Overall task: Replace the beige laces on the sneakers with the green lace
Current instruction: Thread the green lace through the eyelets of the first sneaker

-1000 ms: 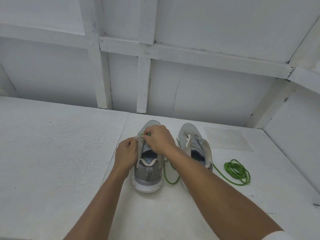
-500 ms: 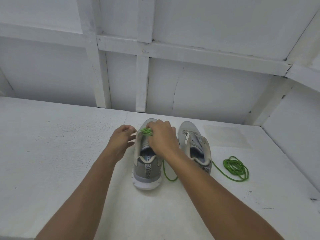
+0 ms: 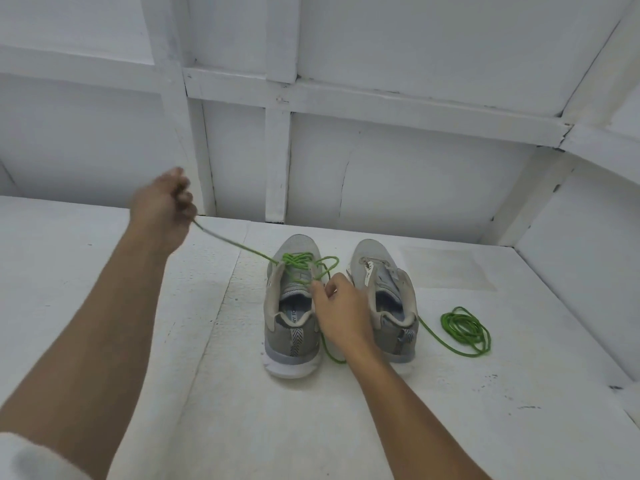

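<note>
Left hand (image 3: 161,209) is up off the platform (image 3: 104,271), fist curled round the end of the green lace (image 3: 298,262). The strand runs taut from the fist down to the toe-end eyelets of the left sneaker (image 3: 291,337). The lace is crisscrossed over the first few eyelet rows there, with a slack loop spilling off the shoe's right side.

Right hand (image 3: 343,315) is low, thumb and fingertips pinching the lace at that shoe's right eyelet flap (contact point is small, partly hidden by the fingers).

Both sneakers stand upright side by side, just apart, toes toward the platform's far edge, about midway along it. Right sneaker (image 3: 367,252) shows pale lace bits at its front eyelets; can't tell how far it's laced.

The rest of the green lace sits in a coil (image 3: 465,329) toward the platform's right edge, near the right sneaker. One strand leads from it to behind that shoe's heel, and green shows again between the two heels. White panelled wall (image 3: 415,188) behind.
</note>
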The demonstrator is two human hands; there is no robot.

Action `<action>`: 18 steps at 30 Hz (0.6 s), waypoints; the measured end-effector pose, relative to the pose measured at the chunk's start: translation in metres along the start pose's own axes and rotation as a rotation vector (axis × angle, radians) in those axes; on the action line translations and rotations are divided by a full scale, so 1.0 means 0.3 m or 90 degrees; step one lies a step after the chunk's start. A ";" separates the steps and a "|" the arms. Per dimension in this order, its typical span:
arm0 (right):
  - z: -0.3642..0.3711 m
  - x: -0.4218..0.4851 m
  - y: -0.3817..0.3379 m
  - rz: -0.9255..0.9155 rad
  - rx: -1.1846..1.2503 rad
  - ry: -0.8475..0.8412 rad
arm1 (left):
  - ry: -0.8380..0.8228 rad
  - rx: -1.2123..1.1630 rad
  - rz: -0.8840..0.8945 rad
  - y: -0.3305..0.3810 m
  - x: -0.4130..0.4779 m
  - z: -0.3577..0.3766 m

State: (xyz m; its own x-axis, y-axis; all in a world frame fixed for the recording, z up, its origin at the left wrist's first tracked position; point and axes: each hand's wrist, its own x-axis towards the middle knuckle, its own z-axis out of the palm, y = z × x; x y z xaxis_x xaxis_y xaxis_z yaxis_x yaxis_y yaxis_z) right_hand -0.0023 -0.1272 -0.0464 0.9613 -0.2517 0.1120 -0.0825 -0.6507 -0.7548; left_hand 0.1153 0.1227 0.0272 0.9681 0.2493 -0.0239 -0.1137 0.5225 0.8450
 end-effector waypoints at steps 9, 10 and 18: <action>0.020 -0.001 0.009 -0.023 0.008 0.012 | -0.403 0.970 0.030 -0.222 -0.183 0.064; 0.020 -0.002 0.011 -0.023 0.009 0.011 | -0.373 0.973 0.041 -0.208 -0.162 0.055; 0.029 -0.003 0.022 -0.029 0.014 0.010 | -0.031 0.894 0.146 -0.017 -0.005 -0.027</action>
State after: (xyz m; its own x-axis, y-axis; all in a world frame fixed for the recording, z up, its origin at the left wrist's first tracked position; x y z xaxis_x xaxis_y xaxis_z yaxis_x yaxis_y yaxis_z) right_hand -0.0015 -0.1250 -0.0572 0.9596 -0.2335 0.1570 -0.0323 -0.6458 -0.7629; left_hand 0.1127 0.1262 0.0186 0.9688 0.1730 0.1777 0.0171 -0.7612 0.6483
